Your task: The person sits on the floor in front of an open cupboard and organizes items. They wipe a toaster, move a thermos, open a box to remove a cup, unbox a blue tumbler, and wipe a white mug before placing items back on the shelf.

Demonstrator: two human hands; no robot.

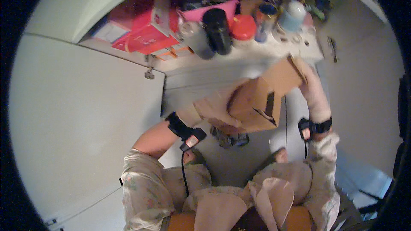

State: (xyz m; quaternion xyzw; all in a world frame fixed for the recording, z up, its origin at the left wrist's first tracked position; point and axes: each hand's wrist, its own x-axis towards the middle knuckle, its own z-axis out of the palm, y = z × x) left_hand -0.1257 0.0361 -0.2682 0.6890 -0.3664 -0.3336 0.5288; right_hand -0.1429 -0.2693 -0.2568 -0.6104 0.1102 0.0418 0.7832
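A brown cardboard box (252,98) is held up in front of me, tilted, with a flap (282,77) standing out at its upper right. A dark slot shows on its near side. My left hand (212,110) grips the box's left side, its fingers spread along the lower edge and partly blurred. With my right hand (314,90) I hold the outer end of the flap; most of those fingers are hidden behind the cardboard. Both hands seem to wear thin pale gloves, and a black strap with a small device circles each wrist.
Beyond the box, a white shelf (269,53) carries a black canister (216,30), a clear bottle (197,38), a red-lidded jar (242,30), a white-and-blue bottle (293,16) and pink boxes (147,30). A white door panel (85,98) stands at left. Below lies a dark crumpled thing (227,139).
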